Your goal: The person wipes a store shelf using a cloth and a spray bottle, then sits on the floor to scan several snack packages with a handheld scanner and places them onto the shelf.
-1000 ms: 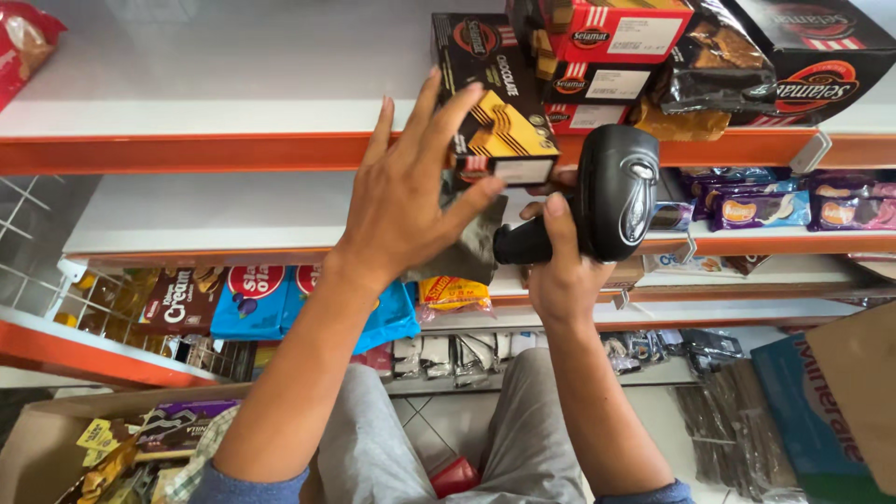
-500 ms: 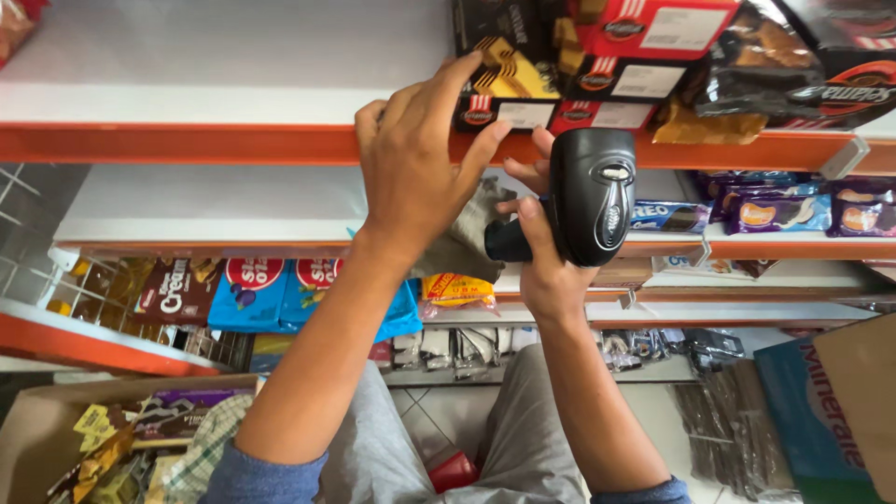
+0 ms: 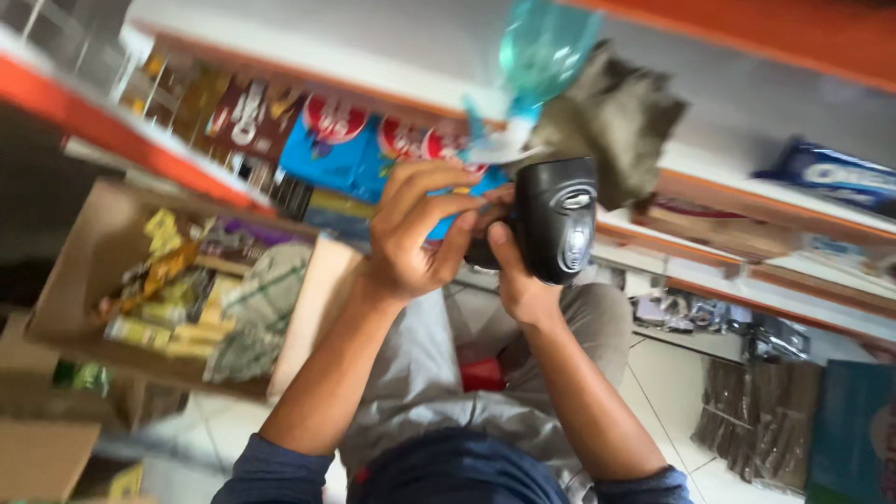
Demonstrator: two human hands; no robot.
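Right hand is wrapped tight around the grip of a black handheld barcode scanner, thumb up the side, scanner face turned toward the camera. Left hand is half curled with fingers bent, touching the scanner's back end; can't tell if it's pinching anything. A grey cloth and a teal spray bottle hang just behind the scanner, in front of the orange-edged shelf. A cardboard box of snack packs sits off to the left. If you're fiddling with the scanner, I'd say hold it steady with the right and let the left fingers do the work
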